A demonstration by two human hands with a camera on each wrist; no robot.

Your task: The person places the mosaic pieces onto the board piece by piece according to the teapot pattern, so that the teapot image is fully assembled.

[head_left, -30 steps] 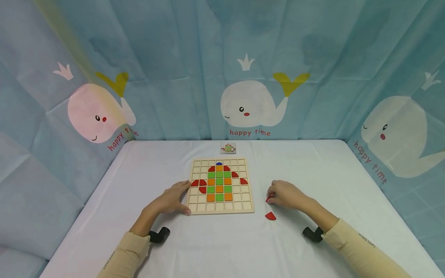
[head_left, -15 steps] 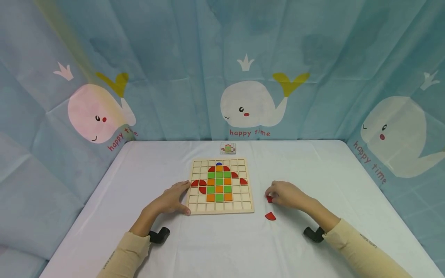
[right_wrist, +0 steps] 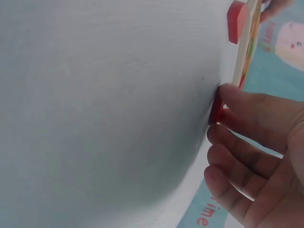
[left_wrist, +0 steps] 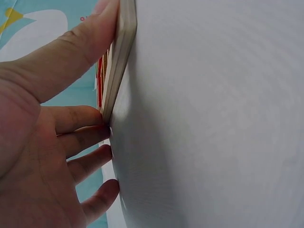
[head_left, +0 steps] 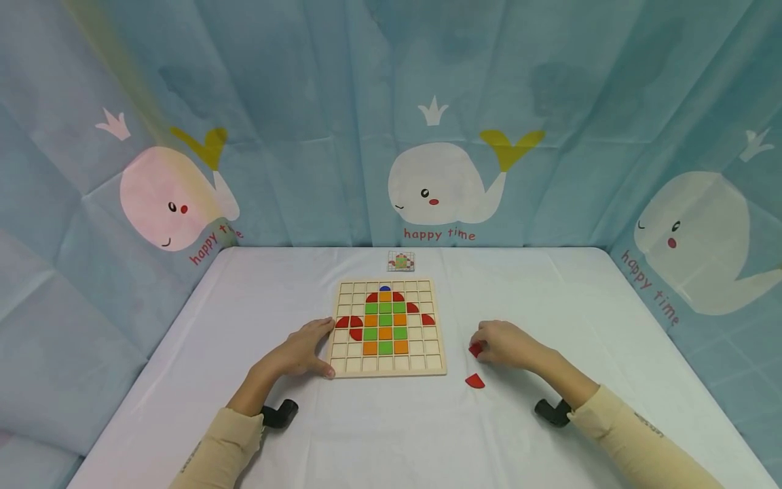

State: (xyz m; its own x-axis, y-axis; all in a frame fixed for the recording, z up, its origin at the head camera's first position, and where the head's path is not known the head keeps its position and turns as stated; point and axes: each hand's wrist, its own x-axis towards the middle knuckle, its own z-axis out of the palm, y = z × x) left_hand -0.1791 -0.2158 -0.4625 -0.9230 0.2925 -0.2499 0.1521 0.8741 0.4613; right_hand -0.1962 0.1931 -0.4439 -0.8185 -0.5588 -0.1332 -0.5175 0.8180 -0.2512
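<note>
My left hand (head_left: 303, 351) rests against the left edge of a wooden grid board (head_left: 421, 365), thumb near its front corner and fingers farther back. In the left wrist view the thumb and fingertips touch the board's side (left_wrist: 124, 52). Green and orange squares, red quarter circles and a blue half circle (head_left: 385, 288) fill some cells. To the right of the board, my right hand (head_left: 507, 343) pinches a red quarter-circle piece (head_left: 475, 350) between thumb and index finger, low at the tablecloth. Another red quarter-circle piece (head_left: 474, 382) lies just in front of it.
A small pattern card (head_left: 400, 261) lies behind the board on the white tablecloth (head_left: 391, 435). Blue curtains (head_left: 342, 136) with whale prints stand along the back and both sides. Black wrist mounts (head_left: 281, 414) show at both forearms.
In my right fingers the red piece has turned, so more of its flat face shows. The hand itself has barely shifted. My left hand and the board stay where they were.
</note>
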